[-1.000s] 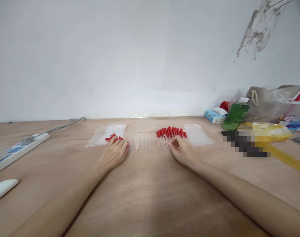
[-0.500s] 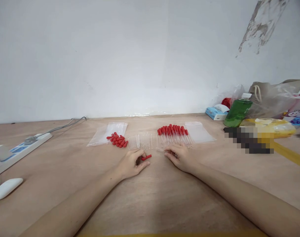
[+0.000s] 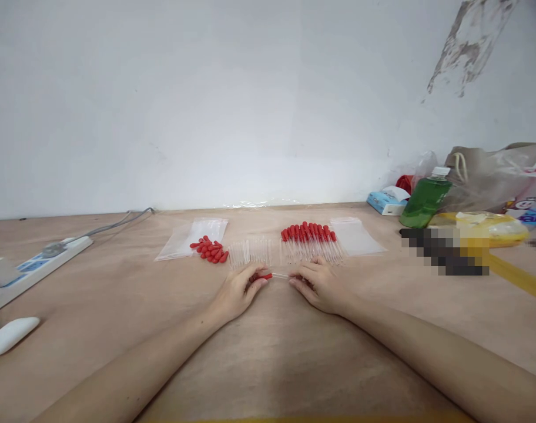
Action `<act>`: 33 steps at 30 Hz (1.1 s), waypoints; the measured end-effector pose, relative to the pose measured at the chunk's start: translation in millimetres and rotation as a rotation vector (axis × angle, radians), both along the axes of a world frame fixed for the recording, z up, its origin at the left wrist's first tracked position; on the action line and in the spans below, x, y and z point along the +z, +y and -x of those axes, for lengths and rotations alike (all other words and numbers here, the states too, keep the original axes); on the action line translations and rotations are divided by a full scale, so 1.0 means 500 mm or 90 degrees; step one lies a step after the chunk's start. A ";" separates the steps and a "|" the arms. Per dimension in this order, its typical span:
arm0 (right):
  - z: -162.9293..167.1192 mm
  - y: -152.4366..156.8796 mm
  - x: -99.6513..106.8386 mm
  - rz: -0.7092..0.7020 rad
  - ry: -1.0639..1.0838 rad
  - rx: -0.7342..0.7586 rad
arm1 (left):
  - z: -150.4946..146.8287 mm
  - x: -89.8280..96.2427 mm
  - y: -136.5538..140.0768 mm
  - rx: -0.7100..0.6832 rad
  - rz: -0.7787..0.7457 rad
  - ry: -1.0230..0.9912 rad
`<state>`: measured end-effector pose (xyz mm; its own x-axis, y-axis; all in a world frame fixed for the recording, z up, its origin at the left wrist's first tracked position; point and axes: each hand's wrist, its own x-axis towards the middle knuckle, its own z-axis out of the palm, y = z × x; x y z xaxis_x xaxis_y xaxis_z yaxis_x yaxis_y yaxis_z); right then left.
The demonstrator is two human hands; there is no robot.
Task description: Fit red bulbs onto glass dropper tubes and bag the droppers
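Between finger and thumb, my left hand pinches a red rubber dropper bulb, its open end pointing right. My right hand grips a thin clear glass dropper tube, whose left end meets or nearly meets the bulb's mouth; I cannot tell if it is inside. Just beyond my left hand lies a row of loose clear tubes. A heap of red bulbs sits to their left. Past my right hand are several droppers with red bulbs on their tubes, lined up side by side.
Clear plastic bags lie flat beside the droppers and behind the loose bulbs. At left are a white power strip and a white mouse-shaped object. A green bottle, tissue pack and yellow packaging stand at right.
The left hand has turned the bulb level and moved it slightly up. The right hand has shifted a little left, bringing the tube's end to the bulb.
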<state>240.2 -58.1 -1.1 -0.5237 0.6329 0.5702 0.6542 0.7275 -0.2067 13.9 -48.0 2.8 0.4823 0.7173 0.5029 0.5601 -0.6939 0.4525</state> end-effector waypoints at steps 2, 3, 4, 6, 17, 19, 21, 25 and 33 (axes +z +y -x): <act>-0.001 0.001 0.000 0.003 -0.008 0.006 | -0.004 0.000 0.001 -0.003 -0.015 0.022; -0.001 0.002 0.000 0.003 -0.011 0.009 | -0.006 -0.001 0.001 -0.002 -0.019 0.031; -0.002 0.002 0.000 0.003 -0.013 0.012 | -0.008 -0.001 0.002 0.000 -0.019 0.038; -0.003 0.003 -0.001 0.003 -0.017 0.018 | -0.011 -0.001 0.003 0.000 -0.008 0.035; -0.005 0.013 -0.003 -0.006 -0.046 0.065 | -0.009 0.006 -0.004 -0.059 0.142 0.005; -0.004 0.014 -0.002 -0.013 -0.056 0.057 | -0.007 0.004 -0.004 -0.065 0.146 0.014; -0.003 0.012 0.002 -0.022 -0.069 0.040 | -0.007 0.002 -0.004 -0.061 0.145 0.026; 0.004 0.001 0.012 -0.054 -0.078 0.030 | -0.006 -0.001 -0.006 -0.036 0.142 0.054; 0.026 -0.010 0.015 -0.046 -0.116 0.026 | -0.008 0.001 -0.013 -0.067 0.095 0.094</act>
<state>227.2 -63.3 6.3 -0.6463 0.5704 0.5069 0.6460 0.7626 -0.0346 17.8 -54.6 3.4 0.6185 0.7205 0.3135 0.5558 -0.6832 0.4737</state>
